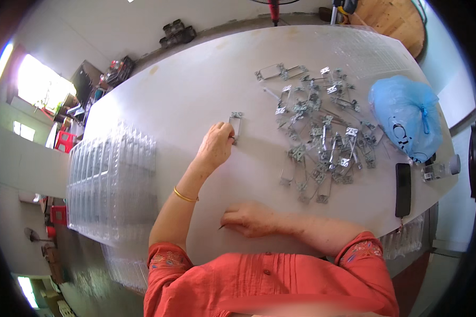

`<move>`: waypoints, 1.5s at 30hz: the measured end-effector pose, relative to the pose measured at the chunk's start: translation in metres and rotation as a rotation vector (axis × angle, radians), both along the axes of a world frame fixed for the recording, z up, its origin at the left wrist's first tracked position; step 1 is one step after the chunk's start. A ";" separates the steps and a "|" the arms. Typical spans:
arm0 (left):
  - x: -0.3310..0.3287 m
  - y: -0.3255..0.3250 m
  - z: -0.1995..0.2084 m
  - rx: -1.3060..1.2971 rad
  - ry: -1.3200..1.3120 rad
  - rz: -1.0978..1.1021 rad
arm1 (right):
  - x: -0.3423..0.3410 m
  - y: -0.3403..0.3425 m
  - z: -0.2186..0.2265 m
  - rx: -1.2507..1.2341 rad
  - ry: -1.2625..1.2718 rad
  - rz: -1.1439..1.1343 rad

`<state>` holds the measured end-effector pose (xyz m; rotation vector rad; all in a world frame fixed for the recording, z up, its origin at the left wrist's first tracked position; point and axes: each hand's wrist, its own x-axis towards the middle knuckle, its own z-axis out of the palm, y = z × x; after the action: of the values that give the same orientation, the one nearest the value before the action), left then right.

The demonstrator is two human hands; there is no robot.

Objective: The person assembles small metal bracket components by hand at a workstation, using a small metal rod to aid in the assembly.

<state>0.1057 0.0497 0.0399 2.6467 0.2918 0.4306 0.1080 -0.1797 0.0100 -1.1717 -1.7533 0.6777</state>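
My left hand (217, 142) is closed on the near end of a small metal bracket (237, 116). The bracket is a narrow frame of two thin rods with a plate at the far end. Closer to my body, my right hand (248, 219) rests low over the table, its fingers curled. A thin dark pointed tool (221, 227) sticks out of them; its kind is hidden in the hand. To the right of both hands lies a loose, tangled pile of similar metal brackets (322, 137).
Stacked clear plastic trays (111, 185) stand at the table's left edge. A tied blue plastic bag (407, 116), a black phone (403, 190) and a clear bottle (440, 170) are at the right. More clear trays (370, 50) lie at the far right of the white table (195, 90).
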 end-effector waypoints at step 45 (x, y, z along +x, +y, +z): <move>-0.110 -0.045 -0.014 -1.996 -0.204 -0.339 | 0.038 -0.010 0.038 0.051 0.585 -0.523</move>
<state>-0.0046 0.0051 0.0264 0.6533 0.0633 0.0897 0.1464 -0.1893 0.0484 -1.1789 -0.9209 0.5719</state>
